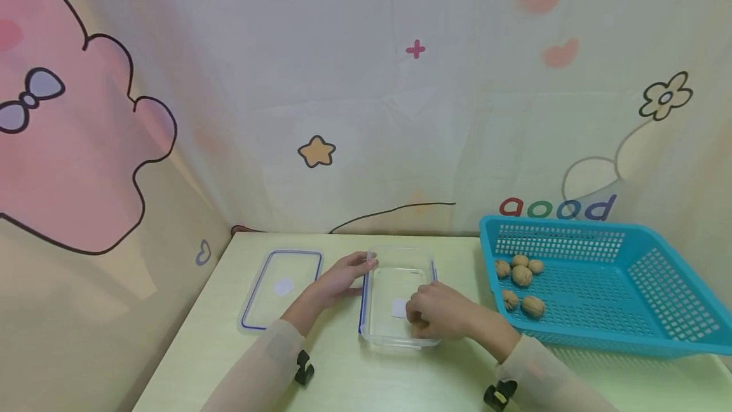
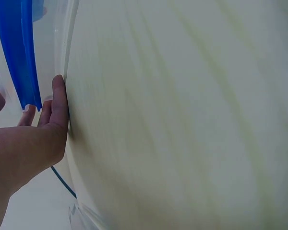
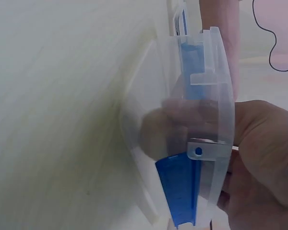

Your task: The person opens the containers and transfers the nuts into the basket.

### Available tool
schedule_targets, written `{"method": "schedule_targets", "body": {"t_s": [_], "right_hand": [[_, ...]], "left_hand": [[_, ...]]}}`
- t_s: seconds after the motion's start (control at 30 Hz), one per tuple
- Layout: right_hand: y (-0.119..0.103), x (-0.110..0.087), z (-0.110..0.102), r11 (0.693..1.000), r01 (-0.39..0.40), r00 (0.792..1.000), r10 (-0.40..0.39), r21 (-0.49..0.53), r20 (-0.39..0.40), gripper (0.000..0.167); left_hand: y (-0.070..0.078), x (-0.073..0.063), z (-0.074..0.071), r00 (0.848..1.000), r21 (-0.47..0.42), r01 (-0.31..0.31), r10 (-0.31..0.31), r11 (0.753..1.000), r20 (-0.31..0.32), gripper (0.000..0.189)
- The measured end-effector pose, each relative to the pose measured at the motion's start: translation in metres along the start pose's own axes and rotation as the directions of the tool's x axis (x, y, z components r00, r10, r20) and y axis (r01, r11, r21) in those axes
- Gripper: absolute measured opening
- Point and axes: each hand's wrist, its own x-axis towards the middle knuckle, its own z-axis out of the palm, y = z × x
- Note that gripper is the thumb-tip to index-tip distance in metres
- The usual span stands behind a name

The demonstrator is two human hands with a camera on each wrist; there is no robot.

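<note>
A clear plastic food container (image 1: 382,337) with blue-edged side flaps stands uncovered on the table. My left hand (image 1: 342,277) holds its left side near the far corner, thumb at the rim. In the left wrist view its fingers (image 2: 60,100) lie against the outer wall beside the blue flap. My right hand (image 1: 443,311) reaches over the right rim into the container, fingers curled low inside. Through the cloudy wall in the right wrist view, those fingers hold a round brown walnut (image 3: 156,136), partly blurred by the plastic.
A clear lid (image 1: 265,294) with a blue seal lies left of the container. To the right, a blue plastic basket (image 1: 595,291) holds several walnuts (image 1: 521,275) at its left end. A printed curtain (image 1: 366,113) hangs behind the table.
</note>
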Motion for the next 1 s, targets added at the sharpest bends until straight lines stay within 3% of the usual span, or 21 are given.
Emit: {"method": "schedule_targets", "body": {"t_s": [0.17,0.37,0.5,0.73,1.0], "right_hand": [[0.001,0.000,0.002,0.993,-0.008,0.997,0.016,0.116,-0.070,0.008],[0.003,-0.002,-0.002,0.949,-0.041,0.987,0.087,0.311,-0.137,0.008],[0.005,-0.009,-0.010,0.938,-0.030,0.972,0.108,0.345,-0.208,0.013],[0.017,-0.028,-0.028,0.952,0.021,0.909,0.108,0.305,-0.402,0.017],[0.035,-0.055,-0.046,0.932,-0.129,0.841,0.283,0.338,-0.461,0.021]], "left_hand": [[-0.001,0.000,0.000,1.000,-0.004,0.000,0.000,1.000,-0.008,0.057],[0.000,0.000,0.001,1.000,-0.002,0.003,-0.003,1.000,-0.011,0.058],[0.000,0.001,0.002,1.000,-0.004,0.007,-0.007,1.000,-0.010,0.058],[0.000,0.000,0.002,1.000,-0.012,0.011,-0.012,1.000,-0.013,0.058],[-0.002,0.002,0.002,1.000,-0.020,0.001,-0.001,1.000,-0.016,0.057]]}}
